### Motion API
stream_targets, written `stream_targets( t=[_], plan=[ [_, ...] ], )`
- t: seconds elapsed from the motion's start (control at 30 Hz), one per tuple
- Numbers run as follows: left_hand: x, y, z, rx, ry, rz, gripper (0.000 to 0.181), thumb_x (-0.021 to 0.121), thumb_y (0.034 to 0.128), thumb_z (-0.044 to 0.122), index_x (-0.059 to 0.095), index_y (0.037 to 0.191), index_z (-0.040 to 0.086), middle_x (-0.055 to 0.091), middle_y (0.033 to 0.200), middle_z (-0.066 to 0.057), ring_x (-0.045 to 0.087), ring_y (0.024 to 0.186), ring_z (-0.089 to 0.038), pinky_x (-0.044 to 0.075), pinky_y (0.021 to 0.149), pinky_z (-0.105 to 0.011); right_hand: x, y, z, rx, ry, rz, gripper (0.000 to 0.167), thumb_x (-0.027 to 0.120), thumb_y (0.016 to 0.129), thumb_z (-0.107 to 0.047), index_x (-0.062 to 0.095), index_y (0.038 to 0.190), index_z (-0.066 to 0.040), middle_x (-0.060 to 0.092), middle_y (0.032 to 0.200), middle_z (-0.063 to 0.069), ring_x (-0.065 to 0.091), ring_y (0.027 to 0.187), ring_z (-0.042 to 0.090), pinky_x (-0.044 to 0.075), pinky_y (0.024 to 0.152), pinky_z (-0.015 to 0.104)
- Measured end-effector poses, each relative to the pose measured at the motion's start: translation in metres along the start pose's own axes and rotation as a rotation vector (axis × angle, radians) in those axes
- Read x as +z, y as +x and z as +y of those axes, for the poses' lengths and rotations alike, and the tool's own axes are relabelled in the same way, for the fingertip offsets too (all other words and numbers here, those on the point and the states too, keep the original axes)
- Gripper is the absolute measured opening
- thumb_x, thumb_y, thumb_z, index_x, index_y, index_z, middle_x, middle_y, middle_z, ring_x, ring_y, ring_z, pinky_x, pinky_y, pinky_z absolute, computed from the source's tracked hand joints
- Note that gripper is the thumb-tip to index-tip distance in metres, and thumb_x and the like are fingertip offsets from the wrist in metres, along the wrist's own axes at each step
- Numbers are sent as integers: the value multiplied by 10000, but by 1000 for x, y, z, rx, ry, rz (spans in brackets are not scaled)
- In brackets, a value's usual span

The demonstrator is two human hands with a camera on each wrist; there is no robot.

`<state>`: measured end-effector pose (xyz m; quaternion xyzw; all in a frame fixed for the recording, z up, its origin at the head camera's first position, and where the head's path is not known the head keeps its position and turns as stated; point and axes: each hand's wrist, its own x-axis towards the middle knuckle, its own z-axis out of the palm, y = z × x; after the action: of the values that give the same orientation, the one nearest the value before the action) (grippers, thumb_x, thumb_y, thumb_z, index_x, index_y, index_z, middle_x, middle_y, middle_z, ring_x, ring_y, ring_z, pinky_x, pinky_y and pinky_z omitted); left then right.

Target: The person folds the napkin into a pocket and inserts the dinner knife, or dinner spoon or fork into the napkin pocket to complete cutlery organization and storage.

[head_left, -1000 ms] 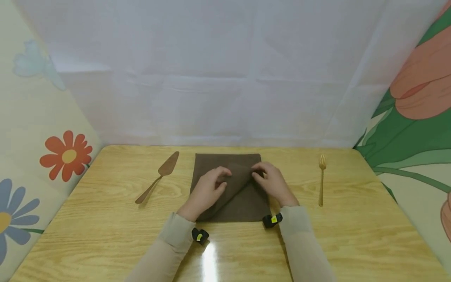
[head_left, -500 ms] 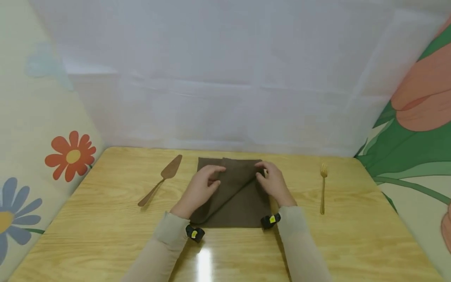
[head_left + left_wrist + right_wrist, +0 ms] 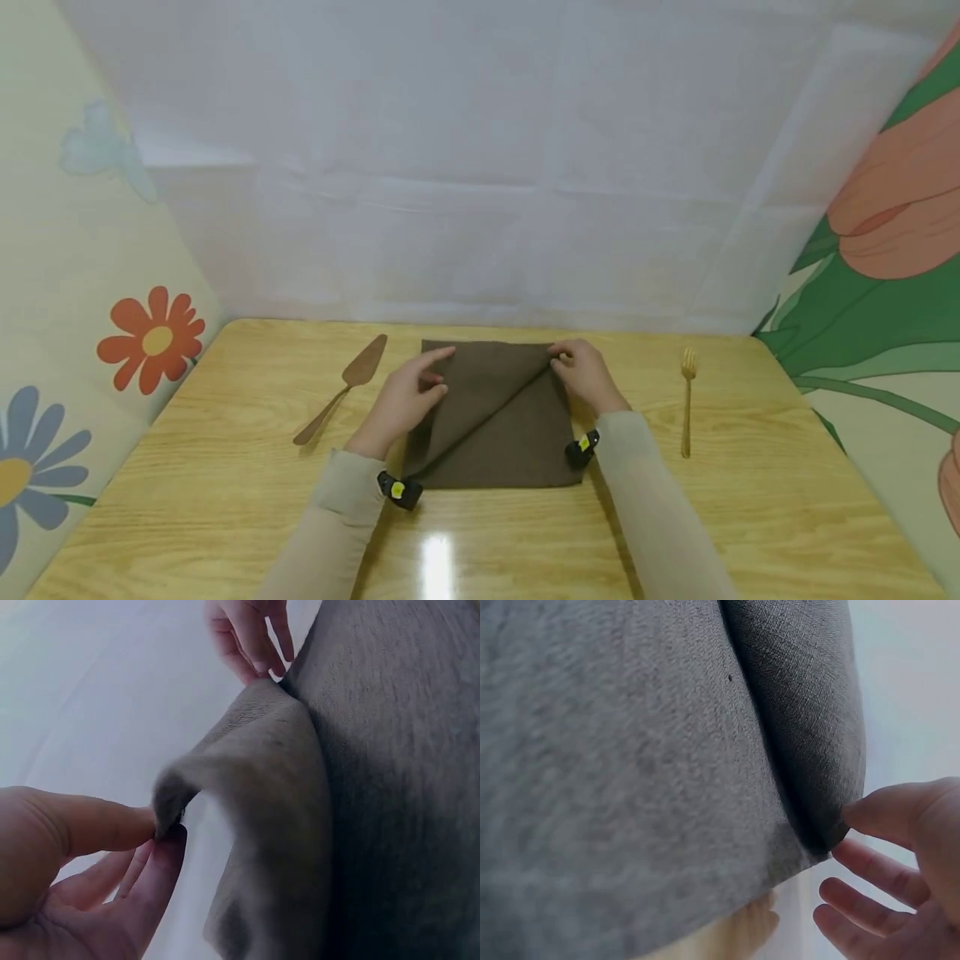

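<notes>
A dark brown cloth napkin (image 3: pixel 502 450) lies on the table, one layer folded over so that its edge runs diagonally from the near left corner to the far right corner. At its left side my left hand (image 3: pixel 397 407) pinches the flap between thumb and index finger; the left wrist view shows this lifted, curled edge of the napkin (image 3: pixel 277 772). My right hand (image 3: pixel 590 377) pinches the far right corner, where the flap meets the layer below. In the right wrist view, the thumb and index finger of the right hand (image 3: pixel 907 862) hold that corner, other fingers apart.
A brown cake server (image 3: pixel 345 387) lies left of the napkin, its blade toward the back. To the right lies a gold fork (image 3: pixel 687 404), tines away from me. A white cloth backdrop (image 3: pixel 480 167) rises behind the wooden table (image 3: pixel 525 542).
My left hand has moved left, drawing the flap out wider and flatter over the napkin. The right hand has shifted slightly to the far right corner.
</notes>
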<state>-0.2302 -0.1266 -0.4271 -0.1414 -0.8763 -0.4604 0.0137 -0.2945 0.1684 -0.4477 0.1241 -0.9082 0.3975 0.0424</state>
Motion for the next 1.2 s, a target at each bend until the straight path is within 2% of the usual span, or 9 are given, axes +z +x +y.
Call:
stream_targets(
  t=[0.07, 0.13, 0.3, 0.43, 0.57, 0.73, 0.83, 1.1, 1.2],
  plan=[
    [-1, 0, -1, -9, -46, -16, 576, 633, 955, -73, 497, 1495, 72, 489, 1491, -214, 619, 1148, -368, 558, 872, -462, 1, 4, 0, -29, -38, 10, 171, 642, 965, -7, 713, 1103, 65, 652, 1187, 260, 604, 1163, 414, 477, 1019, 513],
    [-1, 1, -2, -44, -147, -38, 592, 610, 972, -60, 447, 1526, 71, 475, 1502, -223, 587, 1204, -387, 535, 943, -489, 2, 9, -2, -47, -71, 14, 134, 651, 964, -19, 727, 1051, 50, 679, 1128, 233, 621, 1116, 393, 483, 999, 507],
    [3, 3, -5, -181, -420, -40, 612, 583, 1021, 58, 333, 1579, 55, 476, 1503, -235, 501, 1342, -375, 441, 1090, -490, 0, 15, -9, -71, -120, 2, 102, 655, 972, -34, 730, 999, 30, 704, 1047, 189, 642, 1041, 358, 503, 948, 494],
    [7, 6, -7, -276, -577, -24, 528, 574, 1037, 89, 410, 1529, -4, 490, 1491, -235, 485, 1372, -329, 457, 1082, -424, -4, 16, -13, -94, -125, -31, 95, 657, 972, -40, 721, 994, 27, 706, 1018, 176, 647, 1002, 342, 515, 921, 488],
    [13, 9, -5, -324, -679, -42, 497, 565, 1044, 91, 430, 1499, -56, 451, 1513, -254, 463, 1384, -338, 464, 1074, -416, -7, 16, -15, -85, -110, -84, 98, 656, 977, -53, 714, 997, 23, 704, 1008, 166, 649, 971, 325, 526, 892, 475],
    [19, 15, 2, -373, -664, -16, 495, 618, 1013, 102, 485, 1459, -66, 493, 1475, -261, 521, 1330, -319, 477, 1060, -427, -9, 14, -14, -32, -58, -135, 130, 661, 988, -93, 725, 1042, 6, 710, 1044, 153, 653, 996, 316, 530, 904, 469],
    [17, 19, 5, -380, -630, 11, 476, 622, 1005, 68, 505, 1449, -56, 535, 1439, -254, 568, 1282, -286, 494, 1040, -419, -9, 14, -12, -47, -38, -147, 151, 655, 994, -114, 730, 1053, 3, 715, 1050, 151, 655, 1007, 319, 528, 916, 469],
    [-2, 33, 6, -235, -473, 49, 474, 608, 999, 19, 515, 1462, -6, 555, 1423, -243, 552, 1290, -308, 540, 899, -245, -8, 16, -8, -77, 22, -87, 145, 650, 975, -43, 698, 1080, 45, 700, 1081, 201, 647, 1058, 360, 510, 976, 477],
    [-10, 34, 4, -218, -412, 79, 467, 604, 1001, 32, 524, 1460, 7, 561, 1426, -224, 530, 1314, -316, 521, 885, -203, -4, 17, -11, -82, 46, -40, 156, 648, 965, -10, 675, 1102, 61, 697, 1096, 221, 649, 1072, 369, 514, 981, 473]
  ],
)
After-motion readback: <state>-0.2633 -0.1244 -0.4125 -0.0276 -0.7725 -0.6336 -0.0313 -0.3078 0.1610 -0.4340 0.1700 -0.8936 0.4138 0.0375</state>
